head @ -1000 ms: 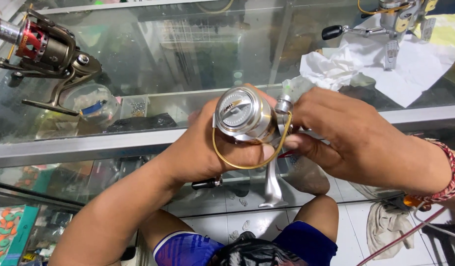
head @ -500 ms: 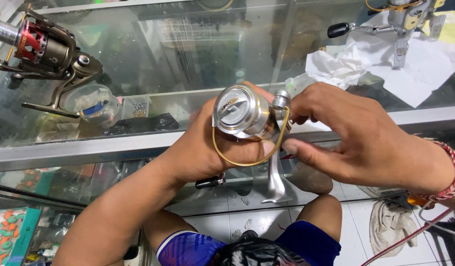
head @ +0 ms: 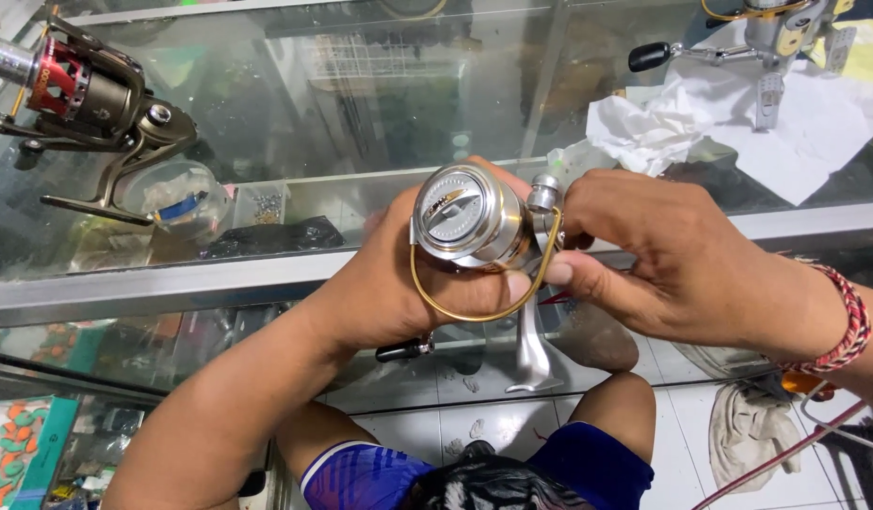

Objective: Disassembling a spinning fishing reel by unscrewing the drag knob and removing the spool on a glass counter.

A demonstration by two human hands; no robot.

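One silver, gold-bailed spinning reel [head: 470, 222]

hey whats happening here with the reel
A person holds a silver spinning reel in both bare hands over a glass display counter. The left hand cups the reel body from behind, and the right hand pinches the gold bail wire near the spool. Another dark reel lies on the counter at far left, and crumpled white paper sits at upper right.
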